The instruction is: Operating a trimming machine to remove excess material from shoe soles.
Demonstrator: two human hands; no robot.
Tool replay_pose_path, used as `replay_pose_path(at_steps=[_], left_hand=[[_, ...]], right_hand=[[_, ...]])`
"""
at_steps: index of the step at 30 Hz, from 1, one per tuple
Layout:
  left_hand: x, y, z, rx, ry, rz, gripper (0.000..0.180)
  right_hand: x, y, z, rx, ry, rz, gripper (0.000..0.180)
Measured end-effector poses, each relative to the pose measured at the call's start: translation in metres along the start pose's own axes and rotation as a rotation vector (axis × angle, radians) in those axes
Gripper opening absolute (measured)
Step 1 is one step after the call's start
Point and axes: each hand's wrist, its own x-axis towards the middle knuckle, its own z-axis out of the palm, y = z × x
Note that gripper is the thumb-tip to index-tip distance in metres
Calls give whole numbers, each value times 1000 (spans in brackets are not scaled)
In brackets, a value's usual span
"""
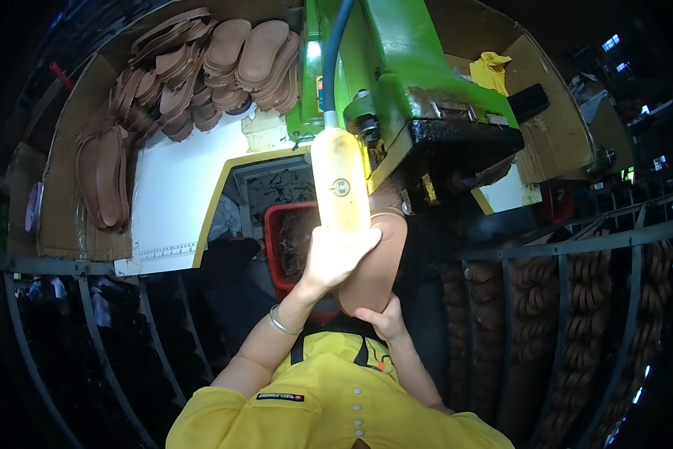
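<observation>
A brown shoe sole slants in front of me, its far end close to the working head of the green machine. My right hand is closed on its near end, thumb on top. My left hand is closed around the near end of a second sole, brightly lit under the machine's lamp, with a round mark in its middle. The left thumb reaches across to the brown sole's edge. Glare hides some of the left fingers, and the undersides of both soles are hidden.
Stacked brown soles fill the back left of a white worktop edged with cardboard. A red bin with scraps stands below the machine. Metal racks hold rows of brown soles at right. A yellow cloth lies at the back right.
</observation>
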Motion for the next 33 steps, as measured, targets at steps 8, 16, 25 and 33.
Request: replay_pose_path(at_steps=[8,16,25,33], left_hand=[[-5,-4,-10,-150,-28,56,32],[2,0,-9,-78,-70,-23,29],[-11,28,-42,-431,51,58,23],[-31,11,-93,-282,238,50,21]], right_hand=[[-13,-48,-44,113,314,-227,45],[71,-149,-39,-38,382,-558,37],[106,-117,-43,199,233,-520,36],[102,-81,-1,73,186,-508,41]])
